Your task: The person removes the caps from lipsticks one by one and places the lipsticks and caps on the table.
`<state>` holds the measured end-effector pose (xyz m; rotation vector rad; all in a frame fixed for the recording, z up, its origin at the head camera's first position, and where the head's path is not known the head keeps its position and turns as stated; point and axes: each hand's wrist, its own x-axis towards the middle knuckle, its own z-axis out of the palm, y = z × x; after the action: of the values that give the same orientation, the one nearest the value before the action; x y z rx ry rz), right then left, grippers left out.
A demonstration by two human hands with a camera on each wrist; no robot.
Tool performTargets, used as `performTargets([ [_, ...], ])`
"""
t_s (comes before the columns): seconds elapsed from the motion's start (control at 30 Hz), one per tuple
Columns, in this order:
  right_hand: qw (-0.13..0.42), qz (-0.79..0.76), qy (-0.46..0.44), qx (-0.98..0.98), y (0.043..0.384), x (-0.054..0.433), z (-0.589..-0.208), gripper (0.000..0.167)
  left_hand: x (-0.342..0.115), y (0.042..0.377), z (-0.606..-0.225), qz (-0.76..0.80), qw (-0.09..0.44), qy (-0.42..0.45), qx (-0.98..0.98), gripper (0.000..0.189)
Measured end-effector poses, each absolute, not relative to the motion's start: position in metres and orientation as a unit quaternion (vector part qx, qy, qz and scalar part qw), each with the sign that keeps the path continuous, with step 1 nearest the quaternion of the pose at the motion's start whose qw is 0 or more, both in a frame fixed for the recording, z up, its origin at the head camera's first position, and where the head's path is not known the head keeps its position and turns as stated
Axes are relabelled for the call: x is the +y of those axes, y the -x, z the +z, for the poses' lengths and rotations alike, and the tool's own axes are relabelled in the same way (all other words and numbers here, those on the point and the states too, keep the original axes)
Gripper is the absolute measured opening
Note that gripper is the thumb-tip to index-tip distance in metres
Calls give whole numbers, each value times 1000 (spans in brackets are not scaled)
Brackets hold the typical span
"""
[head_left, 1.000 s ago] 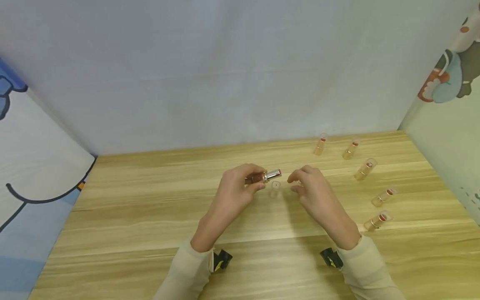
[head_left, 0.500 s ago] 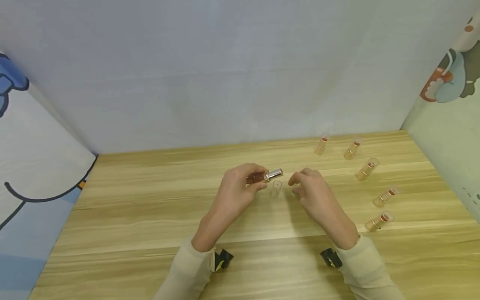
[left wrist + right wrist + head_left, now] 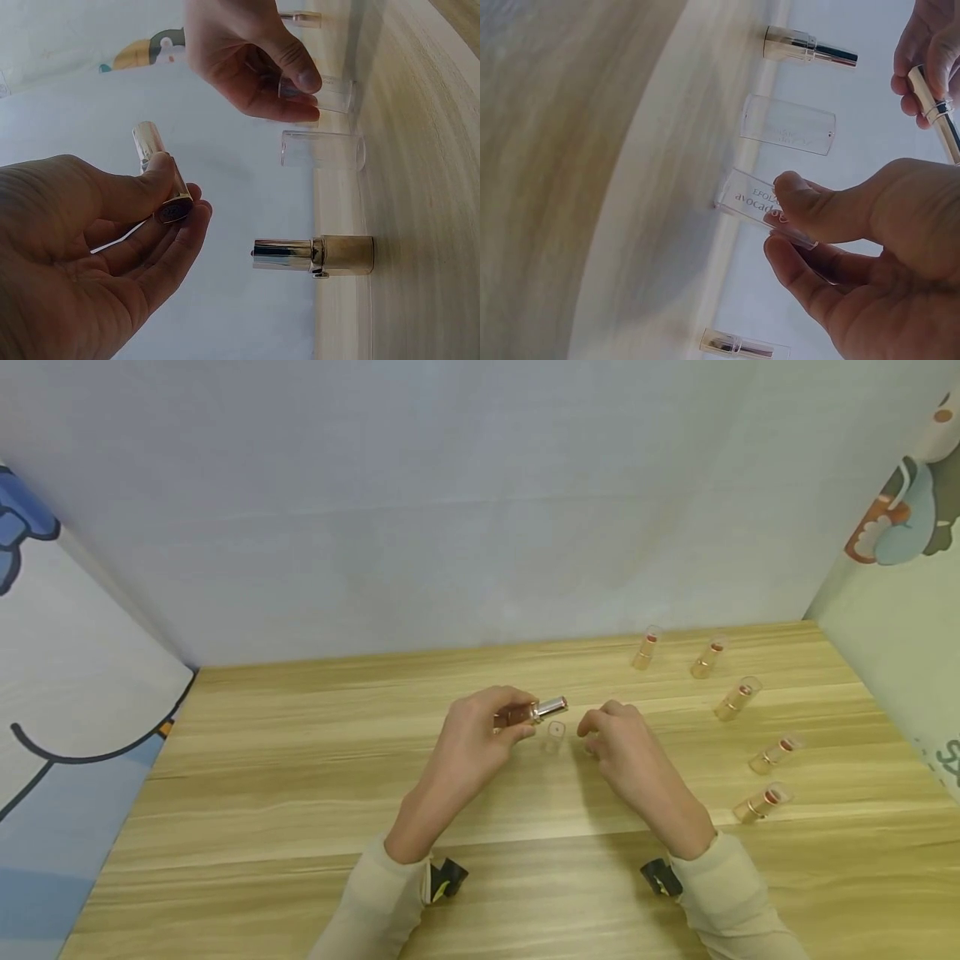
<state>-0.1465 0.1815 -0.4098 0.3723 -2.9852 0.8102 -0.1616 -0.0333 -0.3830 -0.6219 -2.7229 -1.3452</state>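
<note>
My left hand (image 3: 476, 735) grips an uncapped lipstick (image 3: 551, 707) between thumb and fingers, tilted above the table. Its metallic tube points right in the head view. In the left wrist view a second uncapped lipstick (image 3: 315, 255) stands upright on the table below that hand; the hand mostly hides it in the head view. My right hand (image 3: 622, 747) pinches a clear cap (image 3: 754, 201) with printed lettering, low over the table; whether it touches the wood I cannot tell. Another clear cap (image 3: 555, 735) stands on the table between the two hands.
Several lipsticks with clear caps stand in a curve on the right side, among them a back one (image 3: 647, 650) and a front one (image 3: 761, 803). A pale cloth wall (image 3: 480, 527) borders the wooden table (image 3: 300, 760) at the back.
My right fingers have dipped slightly and drawn a little closer together. The left hand keeps its grip on the lipstick, and the whole head view has shifted slightly.
</note>
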Motion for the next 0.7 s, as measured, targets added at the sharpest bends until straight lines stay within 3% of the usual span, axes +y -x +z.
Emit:
performTargets([
  [0.7, 30, 250, -135, -958, 147, 178, -417, 16, -31, 161, -385, -430, 24, 202, -880, 27],
])
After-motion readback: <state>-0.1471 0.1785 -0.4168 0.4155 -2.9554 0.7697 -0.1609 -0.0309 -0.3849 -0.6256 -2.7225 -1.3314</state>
